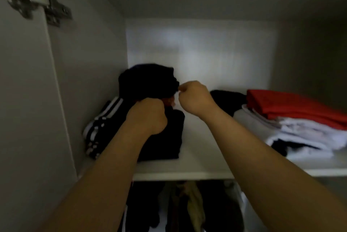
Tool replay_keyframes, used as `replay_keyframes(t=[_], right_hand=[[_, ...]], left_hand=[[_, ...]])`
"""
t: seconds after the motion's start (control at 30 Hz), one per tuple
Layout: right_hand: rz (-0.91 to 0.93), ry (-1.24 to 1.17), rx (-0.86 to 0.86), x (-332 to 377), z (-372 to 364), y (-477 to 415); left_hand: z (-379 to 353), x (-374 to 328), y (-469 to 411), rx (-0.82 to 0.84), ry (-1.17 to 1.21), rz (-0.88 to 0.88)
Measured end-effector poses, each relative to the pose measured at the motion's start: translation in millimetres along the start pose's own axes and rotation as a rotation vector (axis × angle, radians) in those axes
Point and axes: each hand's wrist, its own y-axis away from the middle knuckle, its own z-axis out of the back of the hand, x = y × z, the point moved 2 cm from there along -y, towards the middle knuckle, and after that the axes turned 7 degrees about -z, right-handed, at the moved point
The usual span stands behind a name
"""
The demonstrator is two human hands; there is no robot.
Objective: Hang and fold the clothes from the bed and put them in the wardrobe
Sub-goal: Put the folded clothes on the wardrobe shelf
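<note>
A pale grey wardrobe (88,44) fills the view. Its white shelf (187,174) runs across; a soft light patch brightens the back panel (202,49). A metal hinge (39,1) sits at the upper left corner.

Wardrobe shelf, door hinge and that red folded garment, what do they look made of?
The wardrobe shelf looks like white laminated board, smooth and matte, with a squared front edge. The door hinge is metal, silvery with dull glints. The red folded garment is soft matte fabric, perhaps knit cotton, going by its limp stacked folds; blur hides the weave.
</note>
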Motion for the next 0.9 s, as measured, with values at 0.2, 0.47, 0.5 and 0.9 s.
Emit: replay_keyframes(t=[0.2, 0.47, 0.5, 0.9], right_hand=[[0.084, -0.215, -0.258, -67, 17, 117], [-0.210, -0.131, -0.259, -217, -49, 232], [-0.274, -0.079, -0.207, -237, -60, 233], [-0.693, 0.157, 0.265, -342, -117, 162]], left_hand=[[-81, -52, 115, -0.635, 0.083, -0.510], [-248, -49, 164, 0.000, 0.255, -0.286], [-264, -45, 159, 0.055, 0.211, -0.193], [-378, -12, 90, 0.335, 0.112, 0.234]])
